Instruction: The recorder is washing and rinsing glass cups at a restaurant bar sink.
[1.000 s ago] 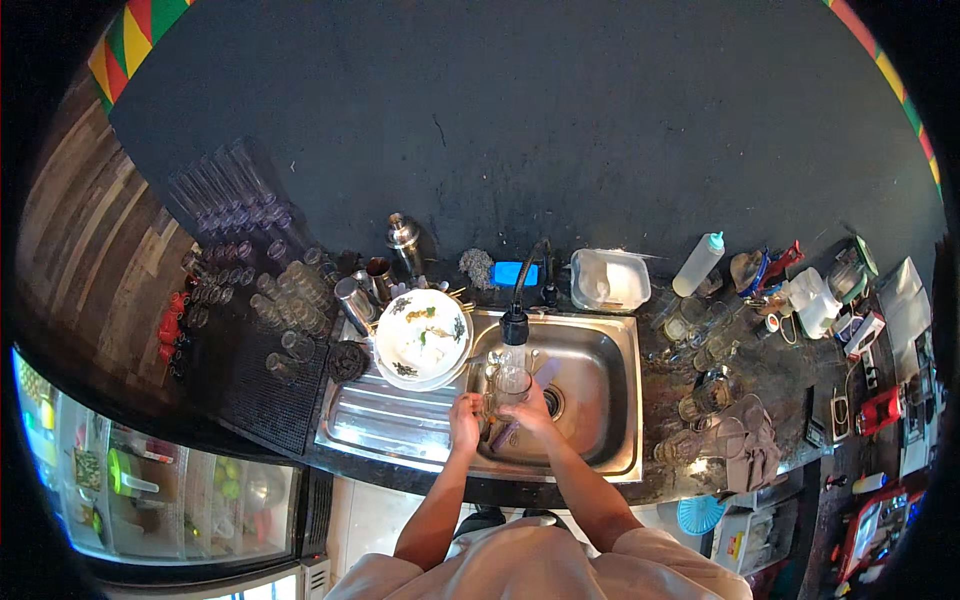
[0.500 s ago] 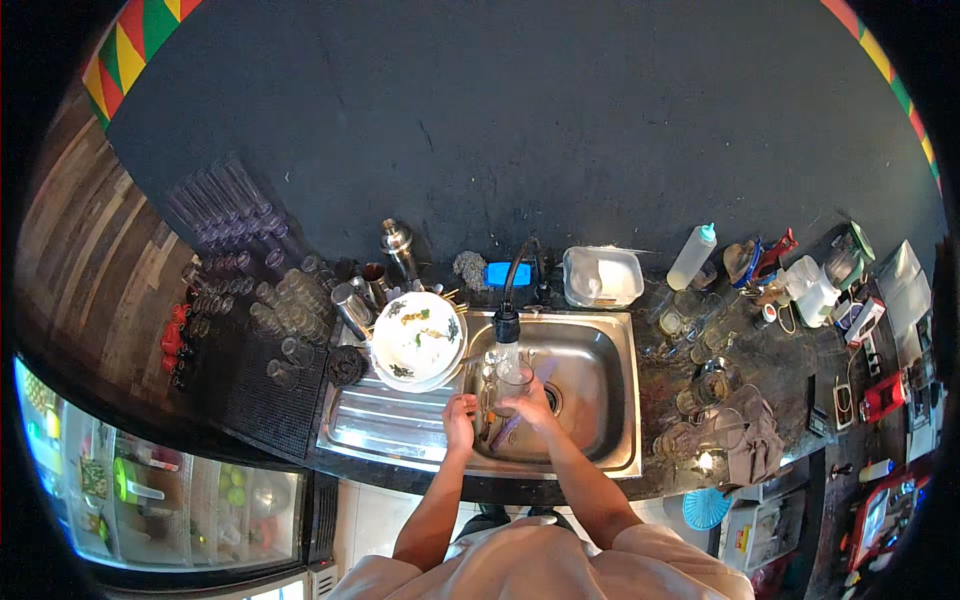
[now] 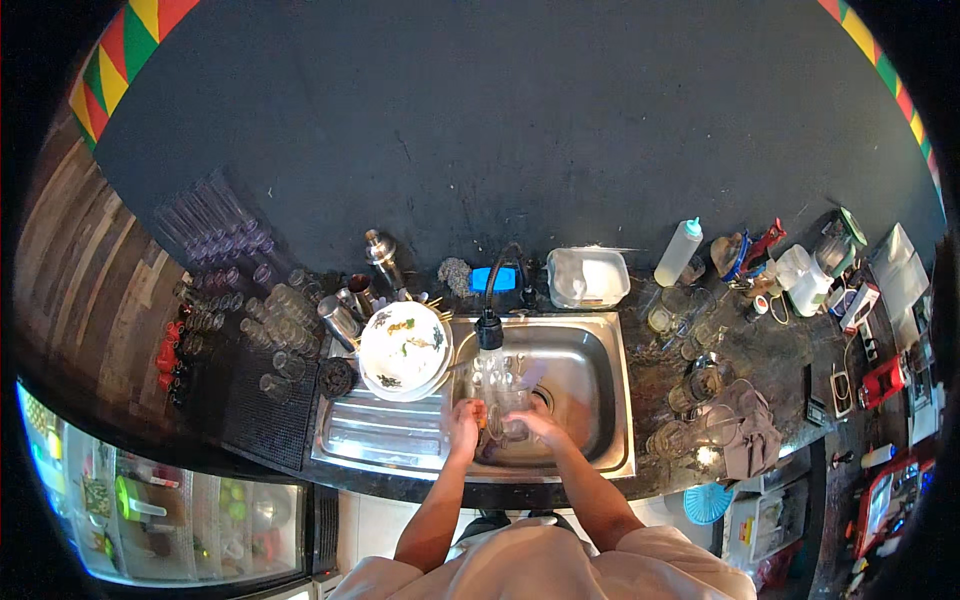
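Observation:
A clear drinking glass (image 3: 512,412) is tilted below the tap, over the left part of the steel sink (image 3: 590,385). My right hand (image 3: 537,424) is closed round its right side. My left hand (image 3: 465,425) is just left of the glass, above the sink's left rim; its fingers are loosely bent and apart, and I see nothing held in them. The black tap (image 3: 489,328) runs water down toward the glass. Spoons and other cutlery (image 3: 483,378) lie in the sink under the stream, partly hidden by the glass and my hands.
Stacked white plates (image 3: 402,345) with food scraps stand on the ribbed drainer (image 3: 380,430). Many glasses (image 3: 285,315) cover the mat at left. More used glasses (image 3: 690,385) and a brown cloth (image 3: 748,440) are at right. Behind the sink are a blue sponge (image 3: 492,279) and a plastic tub (image 3: 588,278).
The glass in my right hand has come lower and nearer to me, and it tilts more. My left hand stays beside it. The whole view has shifted slightly.

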{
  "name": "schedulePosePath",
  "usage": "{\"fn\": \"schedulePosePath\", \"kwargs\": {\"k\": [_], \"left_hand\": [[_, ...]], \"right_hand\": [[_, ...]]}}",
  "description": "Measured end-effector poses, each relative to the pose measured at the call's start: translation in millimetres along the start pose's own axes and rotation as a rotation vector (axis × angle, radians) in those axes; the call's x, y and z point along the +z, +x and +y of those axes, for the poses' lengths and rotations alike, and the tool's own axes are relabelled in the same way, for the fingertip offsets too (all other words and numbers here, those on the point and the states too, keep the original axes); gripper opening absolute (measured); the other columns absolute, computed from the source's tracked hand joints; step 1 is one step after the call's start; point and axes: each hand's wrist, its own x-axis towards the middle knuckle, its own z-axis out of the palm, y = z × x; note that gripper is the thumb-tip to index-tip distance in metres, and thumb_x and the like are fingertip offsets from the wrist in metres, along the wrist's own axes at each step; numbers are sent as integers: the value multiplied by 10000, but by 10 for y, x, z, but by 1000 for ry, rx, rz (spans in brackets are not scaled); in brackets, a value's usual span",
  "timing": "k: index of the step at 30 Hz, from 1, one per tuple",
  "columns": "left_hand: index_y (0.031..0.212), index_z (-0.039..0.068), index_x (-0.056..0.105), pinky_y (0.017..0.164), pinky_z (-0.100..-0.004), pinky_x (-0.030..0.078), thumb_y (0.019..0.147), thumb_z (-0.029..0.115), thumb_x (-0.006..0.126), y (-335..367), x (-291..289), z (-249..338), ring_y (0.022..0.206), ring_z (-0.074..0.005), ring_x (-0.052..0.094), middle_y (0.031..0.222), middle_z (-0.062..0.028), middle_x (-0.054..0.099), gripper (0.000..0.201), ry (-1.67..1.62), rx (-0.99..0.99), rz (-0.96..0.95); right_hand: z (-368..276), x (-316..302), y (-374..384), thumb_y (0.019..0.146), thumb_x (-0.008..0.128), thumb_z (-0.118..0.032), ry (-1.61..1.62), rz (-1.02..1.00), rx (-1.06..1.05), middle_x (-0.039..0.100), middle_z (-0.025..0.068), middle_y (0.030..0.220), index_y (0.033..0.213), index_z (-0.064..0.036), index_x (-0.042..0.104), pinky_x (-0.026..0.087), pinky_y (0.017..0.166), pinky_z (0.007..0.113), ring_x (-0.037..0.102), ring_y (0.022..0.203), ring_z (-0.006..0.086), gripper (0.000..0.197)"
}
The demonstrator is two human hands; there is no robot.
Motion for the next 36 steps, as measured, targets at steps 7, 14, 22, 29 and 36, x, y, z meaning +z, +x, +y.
{"fn": "schedulePosePath", "kwargs": {"k": [7,14,22,29,36], "left_hand": [[794,29,545,464,-217,389,824,160,482,12,103,-69,529,-102,504,644,-40,544,149,6,-26,-30],[772,50,555,441,-205,396,806,164,515,17,160,-3,501,-104,501,628,-36,536,125,45,-207,-70],[560,93,474,430,-237,273,775,200,507,17,112,156,437,-91,388,503,-1,444,243,97,-121,-40],[564,75,461,512,-248,320,731,161,524,137,-82,-32,518,-113,421,541,-9,435,198,141,-43,-95],[576,136,430,484,-260,327,767,303,490,299,-266,-73,485,-119,403,534,10,394,260,-99,-219,-58]], "right_hand": [[199,-51,153,649,635,-467,-148,-155,338,591,78,920,1141,-52,485,423,692,337,553,805,202,661],[250,21,196,715,492,-543,455,-266,537,601,31,858,1070,-189,529,424,560,349,575,659,175,503],[409,183,534,662,674,-267,-144,-44,-197,574,90,936,1022,-15,504,470,680,334,572,784,164,472],[349,430,388,475,776,-96,121,150,-450,503,92,997,1081,-2,380,397,831,291,498,929,184,731],[97,525,178,484,788,-116,49,172,-486,507,98,998,1064,-10,406,389,843,294,482,953,175,702]]}}
